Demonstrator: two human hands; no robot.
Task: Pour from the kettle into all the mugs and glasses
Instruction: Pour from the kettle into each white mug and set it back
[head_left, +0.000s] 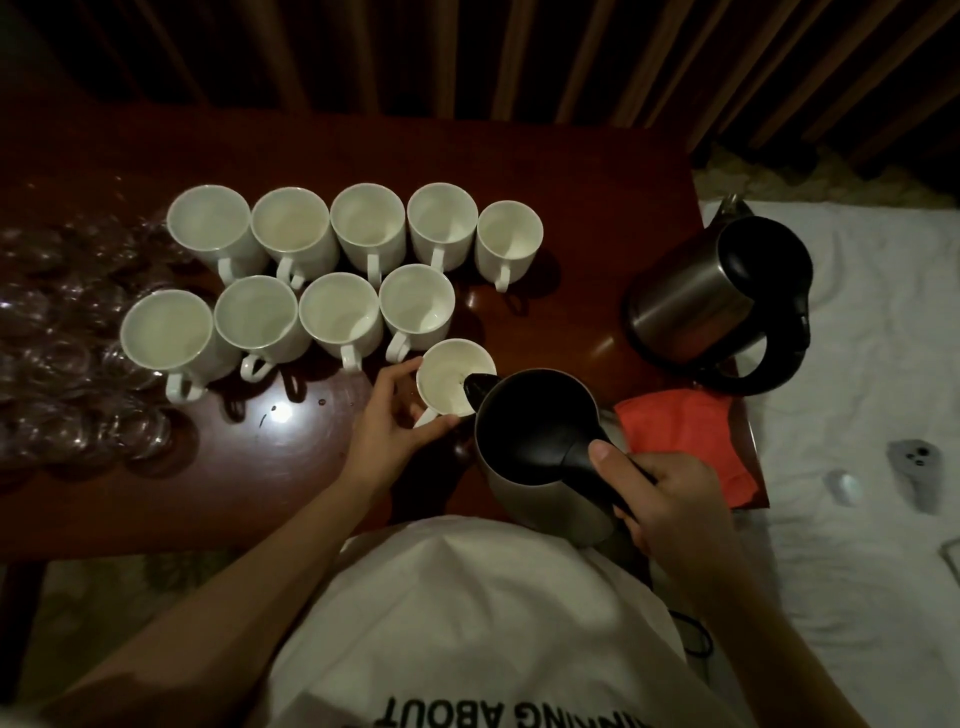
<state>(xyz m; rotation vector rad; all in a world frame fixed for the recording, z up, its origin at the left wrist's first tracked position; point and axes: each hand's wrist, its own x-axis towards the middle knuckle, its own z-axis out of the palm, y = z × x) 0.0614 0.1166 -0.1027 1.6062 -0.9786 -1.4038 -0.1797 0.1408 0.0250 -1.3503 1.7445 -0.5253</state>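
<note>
Looking down from head height onto a dark red wooden bench (597, 208) in dim light. At lower centre of the frame, the right hand (670, 499) wraps its fingers (631, 512) round the black handle of a steel kettle (540, 467), thumb lying along the top of the handle. The kettle is tipped toward the upper left, its black spout resting over the rim of a white mug (449, 379). The left hand (395, 415) cups that mug from the left side, fingers curled round its wall and thumb near its handle, forearm reaching in from the lower left corner. The right forearm enters from the lower right.

Behind this mug, toward the upper left, nine more white mugs stand in two rows (353, 228), close together, handles pointing toward the viewer. Clear glasses (78, 364) crowd the left edge of the frame, hard to count in the dark.

A second kettle (722, 296) stands at the right end of the bench, with a red cloth (691, 436) just below it. White bedding (857, 389) fills the right side. A white shirt (467, 623) with printed letters shows at the bottom.
</note>
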